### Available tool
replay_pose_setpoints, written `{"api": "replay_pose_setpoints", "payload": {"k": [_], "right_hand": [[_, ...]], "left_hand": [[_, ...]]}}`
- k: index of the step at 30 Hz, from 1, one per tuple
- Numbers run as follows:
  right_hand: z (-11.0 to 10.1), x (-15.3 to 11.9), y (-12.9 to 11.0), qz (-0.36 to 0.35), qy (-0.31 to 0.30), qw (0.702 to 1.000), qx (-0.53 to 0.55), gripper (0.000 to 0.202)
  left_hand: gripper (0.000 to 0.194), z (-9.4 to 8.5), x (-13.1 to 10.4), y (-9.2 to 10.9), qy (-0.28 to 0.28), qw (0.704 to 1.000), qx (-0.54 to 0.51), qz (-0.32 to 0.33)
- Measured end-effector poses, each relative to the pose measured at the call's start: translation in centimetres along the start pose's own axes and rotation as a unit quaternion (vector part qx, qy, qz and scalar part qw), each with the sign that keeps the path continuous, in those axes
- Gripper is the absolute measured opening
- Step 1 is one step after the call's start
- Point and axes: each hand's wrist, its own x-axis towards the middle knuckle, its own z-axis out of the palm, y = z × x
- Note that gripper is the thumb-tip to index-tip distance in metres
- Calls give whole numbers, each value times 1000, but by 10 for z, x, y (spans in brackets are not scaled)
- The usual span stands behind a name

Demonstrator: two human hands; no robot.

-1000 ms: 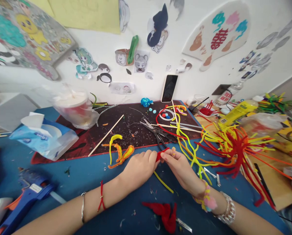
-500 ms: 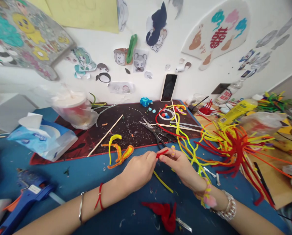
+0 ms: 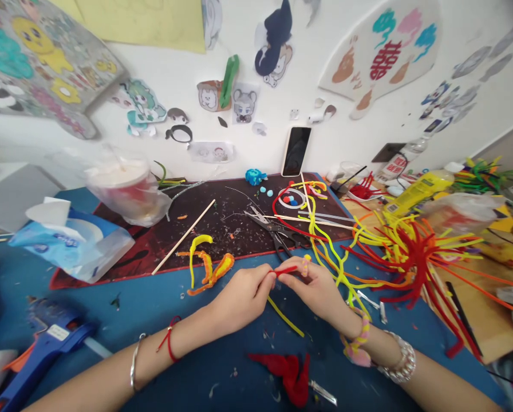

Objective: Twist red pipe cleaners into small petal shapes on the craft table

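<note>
The blue tabletop (image 3: 162, 303) carries a dark mat (image 3: 222, 223) toward its far edge, a spray of red, yellow and orange pipe cleaners (image 3: 406, 257) toward its right edge, and a blue glue gun (image 3: 46, 343) at its near left corner. Near the middle of the near edge the left hand (image 3: 241, 297) and right hand (image 3: 319, 292) meet fingertip to fingertip, each closed in a pinch on one end of a short red pipe cleaner piece (image 3: 285, 269). This fuzzy, thin piece lies between them, its long axis running left to right and rising slightly rightward, equally near both hands, with scissors (image 3: 277, 232) just beyond it.
</note>
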Motion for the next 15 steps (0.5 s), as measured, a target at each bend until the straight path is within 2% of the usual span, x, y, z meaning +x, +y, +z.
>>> {"api": "replay_pose_setpoints", "payload": {"k": [2,4,7,9,10,12,15], "right_hand": [[0,-1,1,-32,20,998,-42,8],[0,-3,3,-58,31,995,-78,10],[0,-5,3,-83,34,990,-114,13],[0,-5,1,-87,35,988,-124,12],[-1,-4,0,-84,32,988,-122,11],[-5,-1,-3,-65,-1,993,-98,8],[-14,4,-7,-18,-130,991,-31,8]], "left_hand": [[30,-2,2,1,-15,996,-86,-33],[31,-3,3,2,-49,975,-198,-86],[32,-5,6,2,-123,908,-366,-164],[31,-7,7,2,-155,870,-427,-194],[31,-8,7,2,-163,860,-440,-203],[31,-10,7,2,-171,855,-442,-209],[31,-10,6,1,-189,883,-384,-195]]}}
